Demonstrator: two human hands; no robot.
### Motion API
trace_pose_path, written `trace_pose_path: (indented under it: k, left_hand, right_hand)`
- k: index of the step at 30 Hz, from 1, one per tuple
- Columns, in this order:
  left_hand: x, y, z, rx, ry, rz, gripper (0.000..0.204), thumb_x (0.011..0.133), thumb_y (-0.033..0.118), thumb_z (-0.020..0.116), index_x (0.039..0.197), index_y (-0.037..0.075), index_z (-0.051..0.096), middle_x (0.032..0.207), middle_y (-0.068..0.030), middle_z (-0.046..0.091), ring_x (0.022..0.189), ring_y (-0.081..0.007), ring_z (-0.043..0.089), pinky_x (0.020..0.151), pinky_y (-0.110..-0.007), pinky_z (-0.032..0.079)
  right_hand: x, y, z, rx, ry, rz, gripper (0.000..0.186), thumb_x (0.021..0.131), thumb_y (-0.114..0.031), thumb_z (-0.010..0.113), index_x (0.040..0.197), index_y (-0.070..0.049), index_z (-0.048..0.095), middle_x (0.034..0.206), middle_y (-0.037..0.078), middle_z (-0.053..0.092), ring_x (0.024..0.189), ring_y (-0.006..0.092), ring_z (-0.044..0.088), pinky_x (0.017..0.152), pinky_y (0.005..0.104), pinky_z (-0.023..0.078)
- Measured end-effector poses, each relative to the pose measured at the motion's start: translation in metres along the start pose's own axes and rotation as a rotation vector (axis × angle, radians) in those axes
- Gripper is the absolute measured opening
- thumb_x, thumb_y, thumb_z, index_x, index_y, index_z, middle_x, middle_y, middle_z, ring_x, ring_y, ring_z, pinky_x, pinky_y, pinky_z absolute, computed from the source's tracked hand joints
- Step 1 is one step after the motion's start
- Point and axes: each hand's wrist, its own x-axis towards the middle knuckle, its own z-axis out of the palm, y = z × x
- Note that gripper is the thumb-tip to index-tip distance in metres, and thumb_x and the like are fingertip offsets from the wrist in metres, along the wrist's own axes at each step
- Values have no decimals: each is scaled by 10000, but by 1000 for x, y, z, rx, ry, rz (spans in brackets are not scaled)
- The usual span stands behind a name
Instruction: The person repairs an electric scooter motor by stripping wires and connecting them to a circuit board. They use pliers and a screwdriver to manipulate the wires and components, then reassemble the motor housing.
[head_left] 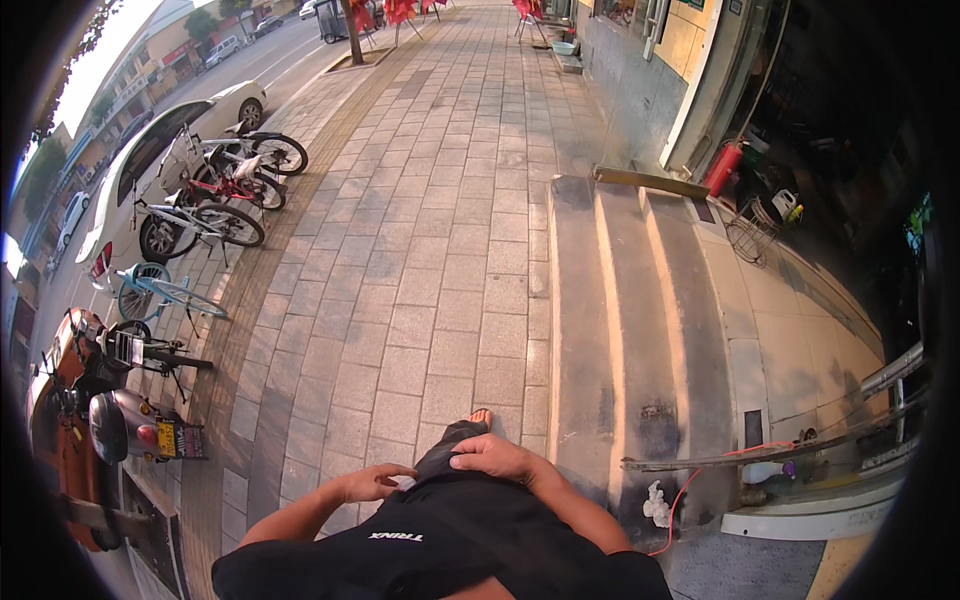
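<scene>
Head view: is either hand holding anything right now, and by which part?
Nothing is lifted or carried. The left hand and right hand both rest on the black shorts over the raised leg, fingers pressing or pinching the fabric near its hem.

Matt black cloth is seen on the shorts (470, 530). The pavement (420, 270) is laid in rough, matt stone slabs. Worn, dull concrete is shown on the steps (640, 330).

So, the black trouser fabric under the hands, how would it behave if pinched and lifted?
The black trouser fabric looks thin and creased, so probably floppy and light. It bunches under the right hand and left hand, so it would likely fold rather than slip.
</scene>
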Motion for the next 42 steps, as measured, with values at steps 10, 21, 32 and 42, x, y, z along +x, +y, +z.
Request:
trace_pose_path:
  k: [10, 21, 32, 42]
  left_hand:
    - [259, 105, -107, 434, -169, 151, 486, 983, 176, 744, 1416, -7, 620, 1312, -124, 720, 1143, -217, 702, 1010, -338, 551]
    - [400, 308, -140, 469, 40, -236, 425, 977, 172, 680, 1385, 63, 641, 1173, -80, 741, 953, -233, 745, 745, -412, 628]
    - [465, 497, -87, 602, 183, -219, 347, 965, 208, 719, 1263, 34, 747, 1156, -97, 777, 1028, -163, 741, 887, -346, 606]
    - [775, 852, 7, 940, 46, 50, 381, 930, 261, 712, 1203, -3, 740, 1043, -137, 780, 898, -242, 772, 690, -357, 609]
  right_hand:
    - [-124, -141, -207, -24, 1061, -474, 260, 966, -139, 748, 1166, 29, 741, 997, 69, 760, 895, 155, 707, 822, 304, 568]
    - [-468, -369, -322, -861, 1236, -1511, 443, 1033, -315, 621, 1424, -217, 438, 1083, 65, 602, 783, 240, 605, 637, 419, 576]
    - [-647, -425, -396, -911, 1681, -1064, 217, 843, -187, 695, 1031, -91, 650, 921, 38, 573, 760, 129, 559, 656, 302, 470]
    - [-773, -588, -480, -1307, 1868, -1011, 155, 970, -205, 620, 1068, -89, 591, 884, 49, 572, 722, 160, 580, 645, 316, 526]
